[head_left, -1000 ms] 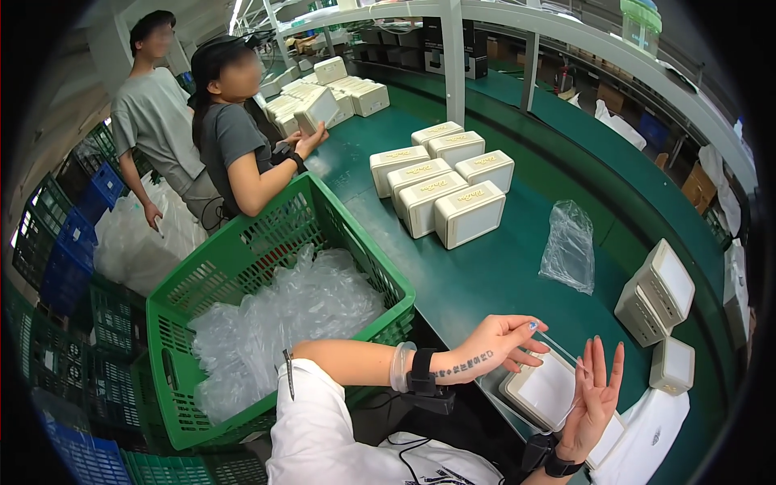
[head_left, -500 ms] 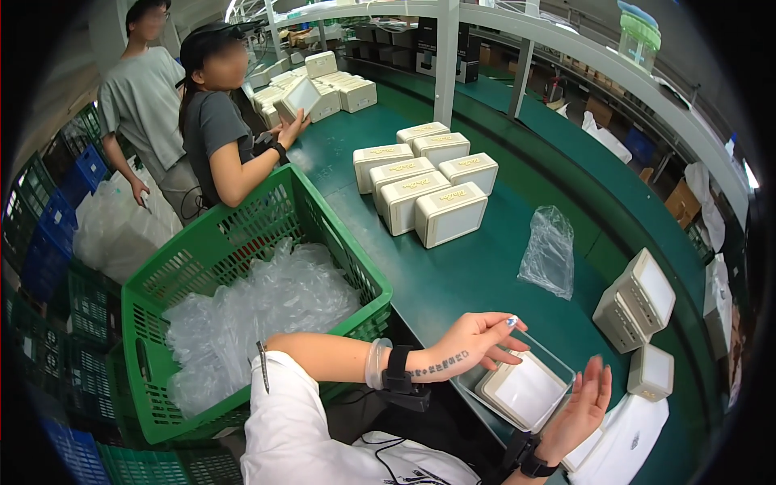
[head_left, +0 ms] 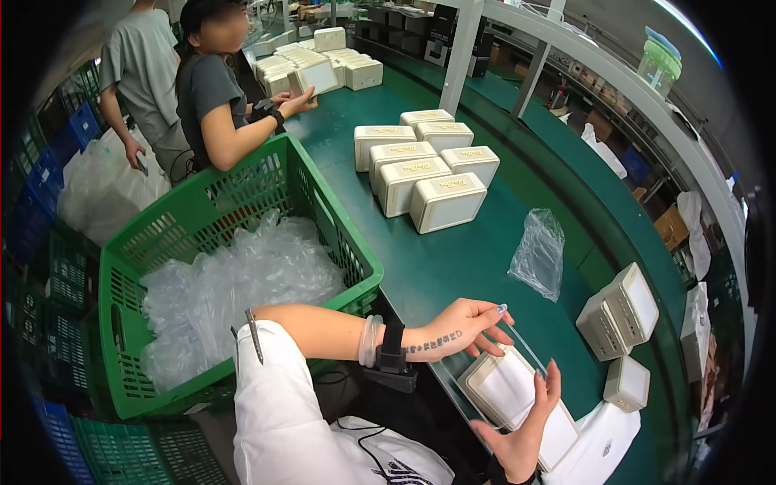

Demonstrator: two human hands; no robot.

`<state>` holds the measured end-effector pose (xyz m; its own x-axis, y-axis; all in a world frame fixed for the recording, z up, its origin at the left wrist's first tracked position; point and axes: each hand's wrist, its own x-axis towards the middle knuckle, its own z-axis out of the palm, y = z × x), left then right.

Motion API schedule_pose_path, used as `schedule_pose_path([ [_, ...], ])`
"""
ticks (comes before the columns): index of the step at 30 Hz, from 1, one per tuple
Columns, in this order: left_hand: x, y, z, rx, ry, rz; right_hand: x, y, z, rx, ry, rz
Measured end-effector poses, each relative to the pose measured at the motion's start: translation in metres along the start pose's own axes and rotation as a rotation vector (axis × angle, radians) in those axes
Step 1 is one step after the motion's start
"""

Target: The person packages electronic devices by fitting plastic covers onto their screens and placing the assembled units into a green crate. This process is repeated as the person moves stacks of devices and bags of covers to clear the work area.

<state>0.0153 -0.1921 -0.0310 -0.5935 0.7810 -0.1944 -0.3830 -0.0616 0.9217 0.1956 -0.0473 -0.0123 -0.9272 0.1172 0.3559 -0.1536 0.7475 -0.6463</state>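
Observation:
A clear flat panel [head_left: 525, 346] is held over a cream rectangular case [head_left: 501, 388] with a white face, near the table's front edge. My left hand [head_left: 465, 330] pinches the panel's far-left end between thumb and fingers. At the other end my right hand [head_left: 521, 428] spans the panel, fingertips on one edge and thumb toward the opposite one; the panel's lower outline is hard to see. Just right of that case lies another white-faced piece [head_left: 559, 436], partly behind my right hand.
A green crate [head_left: 368, 279] full of clear plastic bags stands at left. Several cream cases [head_left: 449, 202] are grouped mid-table, with others [head_left: 622, 311] stacked at right. A clear bag [head_left: 539, 255] and white cloth [head_left: 606, 444] lie nearby. A co-worker [head_left: 222, 105] holds another case.
My right hand has moved left and turned, its fingers now at the panel's edge. The panel is harder to see. The whole view has shifted slightly; the co-worker still holds a case.

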Motion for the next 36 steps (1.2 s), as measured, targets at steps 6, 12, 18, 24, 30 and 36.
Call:
schedule_pose_path([
  [6,-0.004,0.01,0.004,-0.098,-0.017,-0.044,-0.012,0.017,0.015,0.015,0.238,-0.057],
  [12,0.004,0.012,-0.02,-0.114,0.031,0.074,0.023,0.018,0.015,0.043,0.178,-0.153],
  [18,0.035,-0.012,-0.059,0.193,0.489,0.258,0.024,0.032,0.006,0.035,0.201,-0.148],
  [24,0.034,-0.01,-0.044,0.329,0.412,0.162,0.006,0.052,-0.002,0.165,0.213,-0.099],
  [30,0.034,-0.016,-0.055,0.395,0.219,0.167,-0.003,0.06,-0.003,0.225,0.161,-0.071],
  [36,0.027,-0.016,-0.04,0.538,-0.072,0.188,-0.025,0.073,-0.01,0.152,0.003,0.226],
])
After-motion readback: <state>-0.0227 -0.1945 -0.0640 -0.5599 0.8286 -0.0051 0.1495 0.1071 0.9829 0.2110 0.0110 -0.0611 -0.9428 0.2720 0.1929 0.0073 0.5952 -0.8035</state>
